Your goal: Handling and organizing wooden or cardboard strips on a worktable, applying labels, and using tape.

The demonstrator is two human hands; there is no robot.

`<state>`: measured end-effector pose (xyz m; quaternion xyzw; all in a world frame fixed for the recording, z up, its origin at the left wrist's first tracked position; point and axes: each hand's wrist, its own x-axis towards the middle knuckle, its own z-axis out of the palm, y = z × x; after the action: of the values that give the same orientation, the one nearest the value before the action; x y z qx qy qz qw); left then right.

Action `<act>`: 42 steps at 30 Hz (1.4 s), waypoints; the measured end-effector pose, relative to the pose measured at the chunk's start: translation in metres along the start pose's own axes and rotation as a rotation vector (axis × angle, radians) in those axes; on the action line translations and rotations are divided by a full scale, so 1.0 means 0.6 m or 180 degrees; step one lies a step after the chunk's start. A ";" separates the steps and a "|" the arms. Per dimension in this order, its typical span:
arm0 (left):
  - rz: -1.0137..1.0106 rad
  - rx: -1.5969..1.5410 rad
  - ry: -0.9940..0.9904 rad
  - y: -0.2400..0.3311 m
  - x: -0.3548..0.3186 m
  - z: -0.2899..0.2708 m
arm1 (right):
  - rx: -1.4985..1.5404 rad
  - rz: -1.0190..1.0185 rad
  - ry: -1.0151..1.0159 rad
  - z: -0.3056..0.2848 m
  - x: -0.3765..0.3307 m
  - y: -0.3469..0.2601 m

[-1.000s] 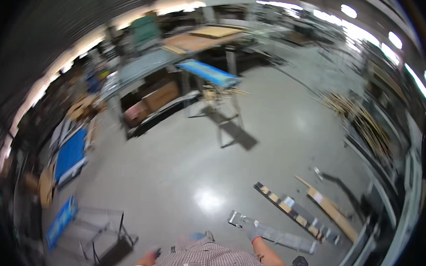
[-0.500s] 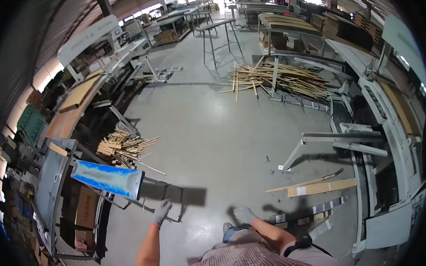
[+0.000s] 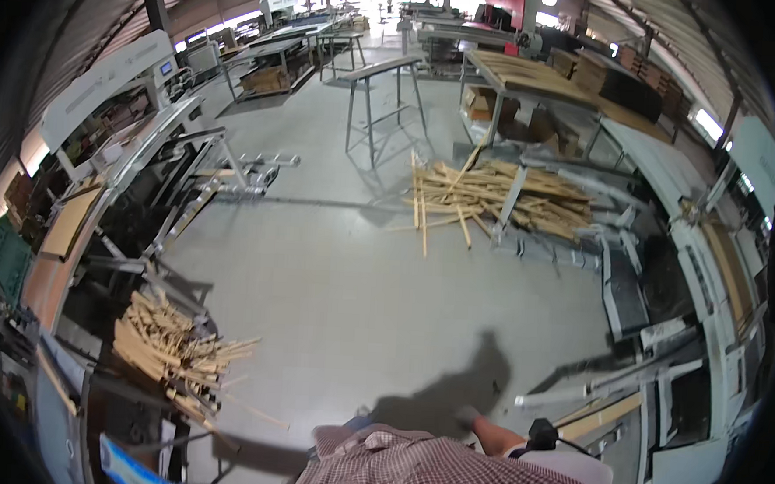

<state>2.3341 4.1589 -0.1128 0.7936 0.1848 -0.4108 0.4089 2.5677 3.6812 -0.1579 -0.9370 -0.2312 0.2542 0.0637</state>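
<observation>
My right hand, in a grey glove, hangs in front of my body at the lower middle. It is small and blurred, and its fingers cannot be made out. Nothing is seen in it or touching it; grey floor and my shadow lie around it. My left hand is out of the picture. At the lower left edge, part of a blue and white panel shows near a frame. Left of my path lies a heap of wood offcuts on the floor.
A larger pile of wood strips lies ahead to the right, beside a wood-topped table. A metal trestle stands ahead. Machines line both sides, with a grey bar jutting from the right. A cardboard strip lies there.
My view has tilted up and moved forward. The left hand has dropped out of sight, the blue panel has slid to the lower left edge, and both wood piles appear nearer.
</observation>
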 end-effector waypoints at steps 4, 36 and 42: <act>-0.0505 0.0229 -0.0722 0.096 0.177 -0.303 | 0.1922 0.1695 -0.1269 -0.107 0.018 0.159; 0.1811 -0.0077 0.0683 1.936 1.528 -1.644 | 0.2889 0.1177 0.0870 -1.436 1.509 0.755; 0.2614 -0.0574 0.0438 2.498 1.658 -1.656 | 0.4199 0.3229 0.1976 -1.559 1.568 1.018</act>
<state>4.3661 4.0171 0.1595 0.7880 -0.0846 -0.1422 0.5930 4.0046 3.5769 0.0842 -0.7258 0.4330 0.0677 0.5302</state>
